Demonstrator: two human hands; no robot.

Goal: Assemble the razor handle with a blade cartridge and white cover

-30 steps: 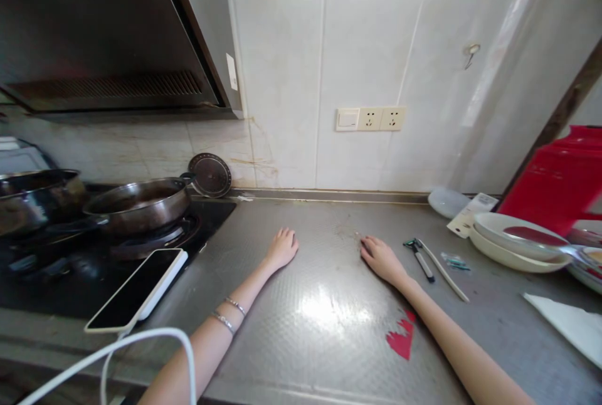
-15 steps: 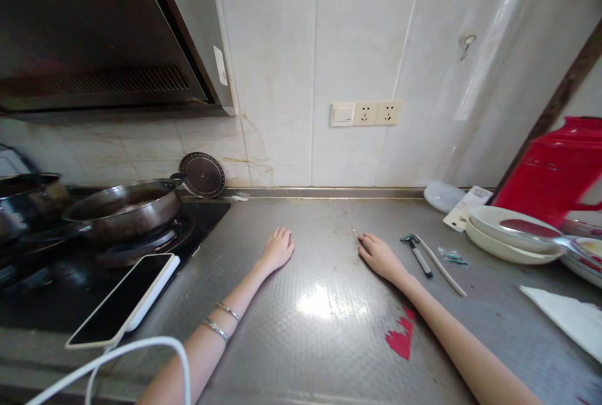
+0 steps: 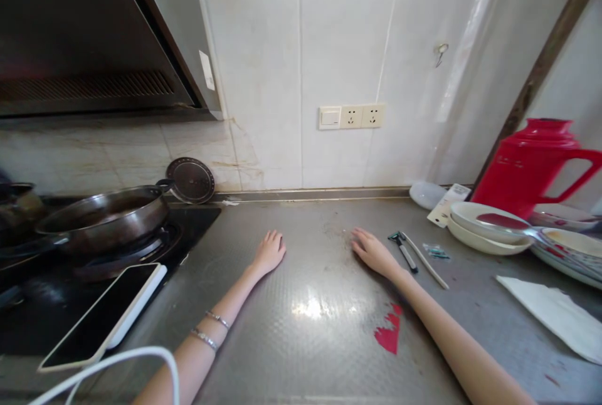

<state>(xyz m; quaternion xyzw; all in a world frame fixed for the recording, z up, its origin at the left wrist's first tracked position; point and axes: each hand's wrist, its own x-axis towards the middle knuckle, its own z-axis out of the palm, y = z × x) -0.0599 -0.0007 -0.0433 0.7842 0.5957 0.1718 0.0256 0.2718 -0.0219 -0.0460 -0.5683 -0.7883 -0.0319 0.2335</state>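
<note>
My left hand [image 3: 269, 253] rests palm down on the metal counter [image 3: 301, 305], its fingers spread a little and holding nothing. Across from it, my right hand [image 3: 371, 251] also lies flat on the counter with nothing in it, fingers slightly apart. Just right of my right hand are a razor [image 3: 406, 253] and a pale curved stick [image 3: 427, 262]. A small clear packet with greenish pieces [image 3: 436, 251] lies beyond them. Nearer, by my right forearm, is a torn red piece [image 3: 389, 332].
At the left, a pan [image 3: 108, 214] sits on the black stove and a phone [image 3: 106, 311] with a white cable lies at its edge. At the right stand stacked bowls [image 3: 489, 232], a red jug [image 3: 531, 167] and a white sheet [image 3: 555, 314].
The view has turned slightly to the right, so things appear shifted left and more of the red jug shows. Both hands stay resting on the counter.
</note>
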